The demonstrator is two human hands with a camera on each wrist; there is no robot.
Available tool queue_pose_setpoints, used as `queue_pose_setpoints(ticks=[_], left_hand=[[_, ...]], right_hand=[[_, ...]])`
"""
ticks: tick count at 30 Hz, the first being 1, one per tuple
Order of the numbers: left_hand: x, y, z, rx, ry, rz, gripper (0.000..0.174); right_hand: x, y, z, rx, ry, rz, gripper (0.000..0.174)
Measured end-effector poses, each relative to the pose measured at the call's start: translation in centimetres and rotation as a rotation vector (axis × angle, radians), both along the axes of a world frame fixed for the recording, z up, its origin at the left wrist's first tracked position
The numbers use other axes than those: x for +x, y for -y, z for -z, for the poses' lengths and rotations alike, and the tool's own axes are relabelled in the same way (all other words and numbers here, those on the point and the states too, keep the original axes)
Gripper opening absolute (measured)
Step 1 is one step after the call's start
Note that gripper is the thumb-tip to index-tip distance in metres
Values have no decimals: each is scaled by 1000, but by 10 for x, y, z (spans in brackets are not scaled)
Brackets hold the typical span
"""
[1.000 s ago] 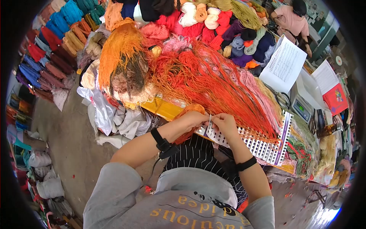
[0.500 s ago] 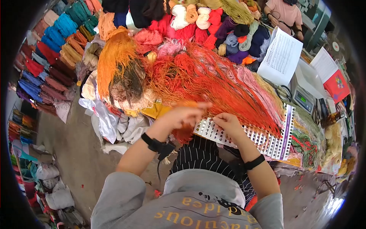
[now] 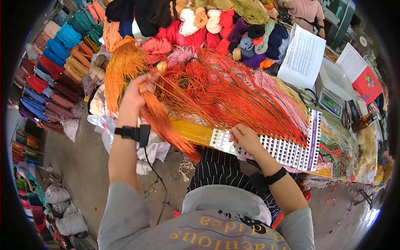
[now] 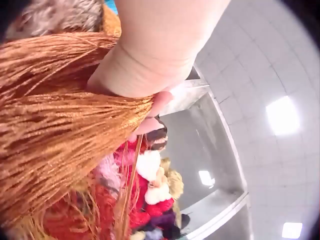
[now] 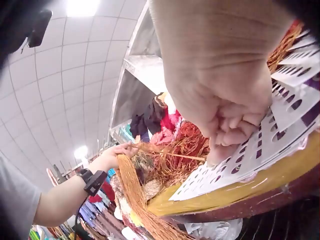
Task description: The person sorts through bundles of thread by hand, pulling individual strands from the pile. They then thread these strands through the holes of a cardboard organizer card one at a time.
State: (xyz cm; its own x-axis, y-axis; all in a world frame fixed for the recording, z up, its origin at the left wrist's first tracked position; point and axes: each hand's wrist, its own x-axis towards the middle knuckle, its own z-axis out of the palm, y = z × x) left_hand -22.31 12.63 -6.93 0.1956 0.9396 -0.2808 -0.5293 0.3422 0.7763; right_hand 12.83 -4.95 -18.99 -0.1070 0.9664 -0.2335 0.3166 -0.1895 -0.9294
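Head: left hand raised, curled tight round orange yarn, whose long strand slants down toward the card; right hand is nearer the card | Left wrist: left hand grips yarn | Right wrist: right hand pinches card by its holes.

Fine silky fibre, slight sheen, in the orange thread bundle. Stiff, matt, smooth white stock in the punched card; paperboard or plastic not distinguishable. Smooth gloss on the yellow surface edge. Matt paper in the printed sheet. Rough, dull concrete floor.
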Motion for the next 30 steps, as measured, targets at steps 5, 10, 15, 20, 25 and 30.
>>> queue_pose_setpoints(ticks=[5, 10, 15, 20, 25, 30], left_hand=[[-4, -5, 2, 93, -872, -332, 20], [84, 101, 7, 168, -115, 350, 42], [141, 157, 26, 49, 123, 626, 50], [153, 168, 24, -94, 295, 655, 47], [155, 171, 22, -110, 359, 599, 45], [147, 178, 13, -108, 331, 485, 43]], right_hand=[[1, 2, 2, 12, -49, 31, 24], [-12, 19, -37, 122, -213, 132, 17], [-48, 39, -82, 258, -354, 26, 17], [-43, 49, -94, 89, -410, 74, 11], [-41, 58, -95, 96, -565, 132, 14], [-39, 65, -107, 14, -656, 177, 16]])
